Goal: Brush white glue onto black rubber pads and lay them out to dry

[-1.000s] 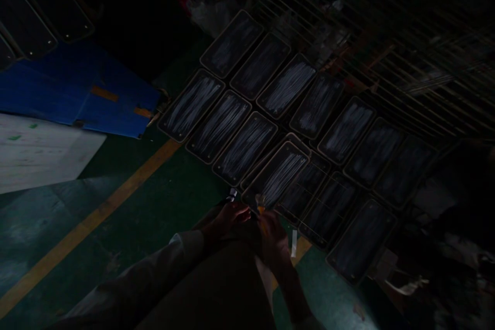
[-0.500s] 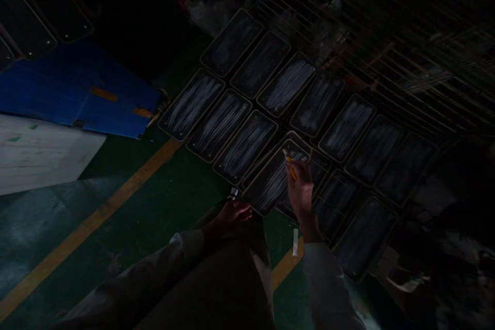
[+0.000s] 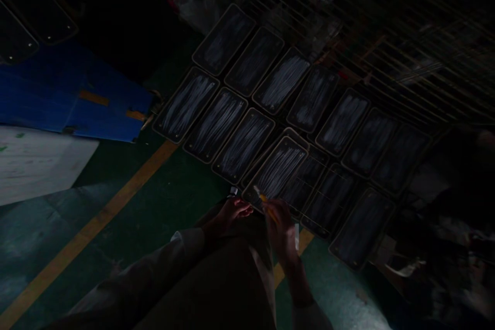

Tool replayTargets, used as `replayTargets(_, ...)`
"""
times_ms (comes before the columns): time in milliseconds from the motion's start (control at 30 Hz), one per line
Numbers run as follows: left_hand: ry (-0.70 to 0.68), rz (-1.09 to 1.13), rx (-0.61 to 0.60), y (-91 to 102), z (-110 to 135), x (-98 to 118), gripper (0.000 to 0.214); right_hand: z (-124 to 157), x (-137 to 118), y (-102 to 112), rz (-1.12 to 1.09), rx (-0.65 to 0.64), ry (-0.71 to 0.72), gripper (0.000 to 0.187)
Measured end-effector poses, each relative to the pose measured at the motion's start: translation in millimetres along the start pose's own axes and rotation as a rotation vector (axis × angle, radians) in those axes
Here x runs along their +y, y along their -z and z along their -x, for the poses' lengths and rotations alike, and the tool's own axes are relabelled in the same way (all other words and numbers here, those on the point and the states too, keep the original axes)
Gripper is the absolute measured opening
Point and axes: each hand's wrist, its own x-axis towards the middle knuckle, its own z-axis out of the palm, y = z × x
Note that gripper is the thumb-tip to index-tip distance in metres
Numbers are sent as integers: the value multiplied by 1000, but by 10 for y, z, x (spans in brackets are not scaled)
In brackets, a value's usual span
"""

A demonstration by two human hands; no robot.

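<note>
My right hand (image 3: 280, 227) is closed round the yellow handle of a brush (image 3: 265, 201). The brush's pale tip is over the lower end of a dark rectangular panel (image 3: 276, 167) with rounded corners and whitish streaks. This panel lies tilted on top of others. Beside its lower corner, my left hand (image 3: 234, 210) is near my knee with loosely bent fingers, and nothing shows in it. Similar streaked panels lie around, such as one panel (image 3: 243, 144) just to the left. The light is very dim.
More dark panels (image 3: 280, 80) lie in rows on the green floor (image 3: 154, 211), which has a yellow line (image 3: 127, 185). A wire rack (image 3: 386, 62) stands behind them. At left are a blue surface (image 3: 50, 87) and a white board (image 3: 42, 165). Dim clutter fills the right side.
My right hand has drawn the brush down and left, from the panel's upper end to its lower end. My left hand stays nearly in place. The view has shifted slightly.
</note>
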Motion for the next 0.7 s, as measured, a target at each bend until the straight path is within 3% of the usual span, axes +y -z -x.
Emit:
replayTargets(133, -1, -68, -2, 29, -44, -33, 39, -63, 86, -23, 11, 46, -2, 19)
replayTargets(233, -3, -64, 53, 17, -77, -64, 40, 150, 9, -42, -32, -18, -63, 20)
replayTargets(300, -25, -40, 71, -33, -55, -60, 41, 310, -75, 42, -65, 37, -104, 20)
replayTargets(467, -77, 51, 94, -315, 188, 59, 51, 585, -35, 676, -19, 324, -182, 16)
replayTargets(567, -84, 48, 103, -561, 405, 171, 64, 799, 182, 1179, 8, 481, -242, 15)
replayTargets(700, -122, -26, 85, -978, 666, 297, 62, 1207, 491, 1724, 62, 684, -311, 17)
